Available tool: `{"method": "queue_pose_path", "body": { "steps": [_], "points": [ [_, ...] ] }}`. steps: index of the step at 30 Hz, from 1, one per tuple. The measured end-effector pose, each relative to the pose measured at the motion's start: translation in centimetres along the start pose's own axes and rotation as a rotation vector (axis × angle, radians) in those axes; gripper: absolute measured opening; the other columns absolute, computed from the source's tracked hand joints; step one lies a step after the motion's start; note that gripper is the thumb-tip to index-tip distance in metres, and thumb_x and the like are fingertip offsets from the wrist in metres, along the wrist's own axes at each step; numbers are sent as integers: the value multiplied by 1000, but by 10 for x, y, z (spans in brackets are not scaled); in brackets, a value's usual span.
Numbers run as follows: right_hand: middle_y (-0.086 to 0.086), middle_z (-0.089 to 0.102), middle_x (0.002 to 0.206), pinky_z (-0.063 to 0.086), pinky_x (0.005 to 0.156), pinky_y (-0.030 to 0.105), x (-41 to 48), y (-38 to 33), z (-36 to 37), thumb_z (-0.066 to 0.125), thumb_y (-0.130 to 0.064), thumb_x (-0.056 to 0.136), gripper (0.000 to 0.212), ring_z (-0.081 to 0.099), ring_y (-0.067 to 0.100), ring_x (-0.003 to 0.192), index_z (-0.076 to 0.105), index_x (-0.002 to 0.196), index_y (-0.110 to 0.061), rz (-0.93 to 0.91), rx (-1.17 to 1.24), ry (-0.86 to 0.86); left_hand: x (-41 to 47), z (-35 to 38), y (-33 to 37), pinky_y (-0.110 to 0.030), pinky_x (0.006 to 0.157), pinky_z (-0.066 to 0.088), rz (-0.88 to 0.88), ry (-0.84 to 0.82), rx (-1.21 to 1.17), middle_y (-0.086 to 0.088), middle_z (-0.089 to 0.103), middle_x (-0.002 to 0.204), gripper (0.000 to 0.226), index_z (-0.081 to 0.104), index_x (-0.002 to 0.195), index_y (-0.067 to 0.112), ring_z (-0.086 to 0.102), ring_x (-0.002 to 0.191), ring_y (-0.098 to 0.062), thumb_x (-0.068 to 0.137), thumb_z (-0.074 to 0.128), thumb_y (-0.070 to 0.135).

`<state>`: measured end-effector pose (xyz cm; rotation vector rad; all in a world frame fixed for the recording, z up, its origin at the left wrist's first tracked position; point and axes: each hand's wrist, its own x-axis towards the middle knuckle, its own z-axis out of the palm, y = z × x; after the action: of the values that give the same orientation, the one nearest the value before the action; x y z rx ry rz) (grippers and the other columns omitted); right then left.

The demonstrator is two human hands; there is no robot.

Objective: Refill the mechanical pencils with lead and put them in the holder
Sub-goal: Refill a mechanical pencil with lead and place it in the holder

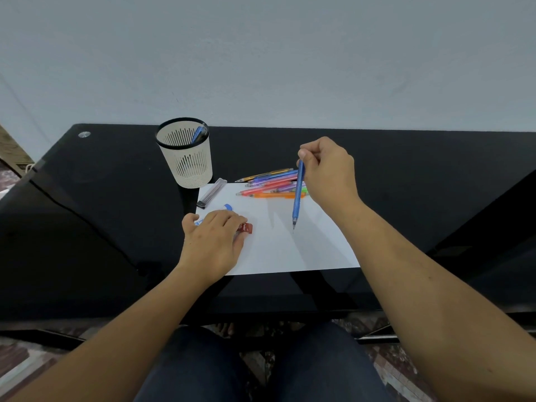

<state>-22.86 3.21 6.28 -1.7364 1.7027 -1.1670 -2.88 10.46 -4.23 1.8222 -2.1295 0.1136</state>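
bare forearms (420, 271), no sleeves; dark blue trousers (261, 367); bare foot (226, 329) below.

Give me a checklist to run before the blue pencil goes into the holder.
1. Right hand pinches the blue mechanical pencil, tip down: ok.
2. Pencil refilled with lead: cannot tell.
3. Its top end capped: cannot tell, hidden by the fingers.
4. Mesh holder upright, open, with one stored pencil inside: ok.
5. Left hand rests on the red lead case: ok.
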Motion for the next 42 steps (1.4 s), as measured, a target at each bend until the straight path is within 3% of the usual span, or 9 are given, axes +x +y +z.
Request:
{"method": "queue_pose_path", "body": {
  "steps": [7, 16, 25, 27, 33, 37, 42],
  "points": [
    [-6, 62, 97, 44, 67, 8, -1, -1, 3, 54, -21, 96, 18, 62, 10, 90, 57, 112, -17, -7, 37, -6, 0, 0, 0, -48, 98, 18, 4, 6, -5, 9, 61, 118, 25, 63, 115, 28, 54, 115, -14, 92, 56, 31],
    [-4, 62, 93, 43, 65, 9, -2, 0, 2, 53, -20, 97, 4, 61, 10, 89, 56, 99, -20, -15, 11, 7, 0, 0, 0, -47, 99, 16, 9, 5, -2, 9, 60, 119, 26, 63, 116, 28, 54, 116, -14, 92, 54, 32],
    [-2, 62, 112, 42, 67, 6, -7, 3, 0, 49, -22, 98, 37, 58, 9, 97, 47, 135, -20, -30, 27, -22, -1, 2, -1, -48, 97, 20, 19, 39, -13, 9, 62, 113, 23, 65, 112, 27, 57, 111, -15, 90, 59, 28],
    [-4, 60, 116, 44, 70, 8, -9, 4, -2, 50, -22, 98, 36, 56, 8, 99, 47, 134, -21, -33, 28, -14, 0, 1, -1, -49, 97, 20, 17, 30, -7, 9, 62, 114, 23, 64, 112, 27, 57, 112, -15, 90, 58, 29],
    [-10, 60, 96, 44, 58, 0, -20, 2, -10, 56, -24, 95, 20, 61, 5, 85, 56, 115, -21, -73, 105, 59, 3, -6, 1, -50, 103, 19, 19, 1, 10, 8, 59, 123, 31, 60, 120, 27, 52, 118, -14, 90, 58, 34],
    [-11, 61, 88, 46, 57, 3, -26, 3, -18, 59, -24, 93, 11, 62, 2, 83, 56, 104, -21, -46, 190, 112, 3, -16, -6, -48, 102, 20, 8, 32, 44, 9, 58, 124, 34, 59, 120, 28, 52, 118, -13, 88, 58, 38],
    [-6, 64, 94, 55, 65, 18, -28, 9, -12, 61, -21, 92, 10, 65, 9, 90, 58, 102, -22, 61, 300, 116, 8, -34, -28, -47, 102, 18, -45, 61, 91, 9, 58, 122, 34, 59, 119, 29, 51, 117, -14, 87, 61, 39]
  ]
}}
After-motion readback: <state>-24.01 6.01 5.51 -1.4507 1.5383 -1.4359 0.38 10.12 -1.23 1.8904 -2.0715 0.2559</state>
